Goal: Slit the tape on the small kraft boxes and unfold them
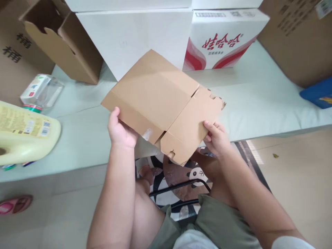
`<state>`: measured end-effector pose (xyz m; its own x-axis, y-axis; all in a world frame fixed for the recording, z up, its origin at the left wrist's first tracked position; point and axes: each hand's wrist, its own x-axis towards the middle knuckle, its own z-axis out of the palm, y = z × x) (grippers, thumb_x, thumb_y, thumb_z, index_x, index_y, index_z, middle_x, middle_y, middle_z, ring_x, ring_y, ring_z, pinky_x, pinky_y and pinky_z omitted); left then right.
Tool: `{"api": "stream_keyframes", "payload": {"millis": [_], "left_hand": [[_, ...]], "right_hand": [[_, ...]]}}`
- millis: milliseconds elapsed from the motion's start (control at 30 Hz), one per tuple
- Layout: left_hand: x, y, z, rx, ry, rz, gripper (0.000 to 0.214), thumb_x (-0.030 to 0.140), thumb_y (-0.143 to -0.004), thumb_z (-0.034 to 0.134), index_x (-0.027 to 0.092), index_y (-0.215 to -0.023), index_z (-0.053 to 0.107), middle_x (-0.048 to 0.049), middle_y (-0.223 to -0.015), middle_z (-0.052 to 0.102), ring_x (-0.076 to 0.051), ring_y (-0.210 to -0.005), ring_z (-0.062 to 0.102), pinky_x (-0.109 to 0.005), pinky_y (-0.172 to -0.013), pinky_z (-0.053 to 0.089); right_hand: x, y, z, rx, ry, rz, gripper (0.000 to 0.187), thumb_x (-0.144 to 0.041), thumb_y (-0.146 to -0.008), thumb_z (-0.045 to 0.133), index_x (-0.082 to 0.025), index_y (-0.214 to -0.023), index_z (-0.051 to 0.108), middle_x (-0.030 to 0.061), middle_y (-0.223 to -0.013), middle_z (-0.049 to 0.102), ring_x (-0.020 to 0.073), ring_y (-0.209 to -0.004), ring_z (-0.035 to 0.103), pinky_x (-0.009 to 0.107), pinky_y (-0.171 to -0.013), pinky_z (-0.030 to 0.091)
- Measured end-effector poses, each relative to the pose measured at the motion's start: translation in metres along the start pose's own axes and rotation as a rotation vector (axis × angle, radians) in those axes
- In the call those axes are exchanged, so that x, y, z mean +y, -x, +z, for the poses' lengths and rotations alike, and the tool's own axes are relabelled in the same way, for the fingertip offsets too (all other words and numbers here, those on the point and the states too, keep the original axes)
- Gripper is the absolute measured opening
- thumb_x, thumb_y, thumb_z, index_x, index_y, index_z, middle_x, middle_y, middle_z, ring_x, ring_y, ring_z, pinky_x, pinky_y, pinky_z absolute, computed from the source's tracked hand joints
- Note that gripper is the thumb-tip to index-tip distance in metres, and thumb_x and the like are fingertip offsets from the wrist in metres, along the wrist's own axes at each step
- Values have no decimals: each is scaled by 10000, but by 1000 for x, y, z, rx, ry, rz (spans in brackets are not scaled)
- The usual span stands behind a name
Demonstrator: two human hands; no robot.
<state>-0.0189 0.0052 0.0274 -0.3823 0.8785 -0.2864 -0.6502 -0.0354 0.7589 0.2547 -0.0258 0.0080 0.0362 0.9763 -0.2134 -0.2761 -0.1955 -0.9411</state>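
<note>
A flattened brown cardboard box (155, 93) is held tilted above the front edge of the bench, with slots and notched flaps at its right end. My left hand (119, 131) grips its lower left edge, thumb on top and fingers hidden beneath. At the right end, my right hand (216, 138) pinches the flap between thumb and fingers. A small piece of clear tape (147, 134) shows near the box's lower edge.
On the pale green bench cover (85, 128) stand an open brown carton (80, 58), a clear plastic bottle (46, 91) and a yellow jug (31, 135). White boxes (137, 38) line the back. A blue item (317, 92) lies right. Below are a panda-print mat (197, 174) and a pink slipper (15, 204).
</note>
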Motion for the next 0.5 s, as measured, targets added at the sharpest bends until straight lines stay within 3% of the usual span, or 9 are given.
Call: {"api": "stream_keyframes", "payload": {"millis": [67,133,200,267,400,500], "left_hand": [[2,5,7,-19,50,-73,209,431,-862,580,253,-910,678,-52,-927,752,-208,-886,729,-289,-705,600],[2,8,10,25,18,-179,165,359,-843,563,230,-856,663,-49,-845,722,-173,-725,694,-258,-601,556],[1,8,11,77,-55,-264,118,281,-805,552,198,-792,635,-32,-747,661,-128,-581,616,-228,-525,495],[-1,8,12,92,-99,-293,113,252,-784,538,177,-749,615,-12,-674,590,-105,-509,548,-216,-485,451],[-5,10,15,67,-103,-270,114,243,-770,538,168,-719,607,6,-642,533,-98,-496,515,-213,-476,438],[-9,10,20,53,-118,-285,112,237,-762,545,163,-697,597,10,-641,524,-93,-491,501,-212,-474,435]], "right_hand": [[-13,6,-19,144,1,-43,569,-599,-574,895,-215,-645,482,-98,-485,378,16,-362,257,181,-317,206],[-30,15,-48,377,25,-115,553,-552,-507,914,-220,-646,494,-89,-504,406,23,-363,286,181,-301,225],[-50,27,-81,628,42,-208,529,-429,-420,941,-230,-646,507,-74,-547,463,30,-376,321,177,-290,232],[-68,38,-114,780,54,-290,489,-286,-410,925,-235,-609,481,-61,-558,472,35,-391,333,168,-291,230],[-95,41,-171,1033,138,-458,312,-168,-603,793,-250,-557,495,-21,-563,476,41,-391,337,189,-306,192],[-112,7,-206,1156,324,-520,335,-85,-750,678,-253,-531,488,-12,-535,464,57,-390,394,265,-341,246]]}}
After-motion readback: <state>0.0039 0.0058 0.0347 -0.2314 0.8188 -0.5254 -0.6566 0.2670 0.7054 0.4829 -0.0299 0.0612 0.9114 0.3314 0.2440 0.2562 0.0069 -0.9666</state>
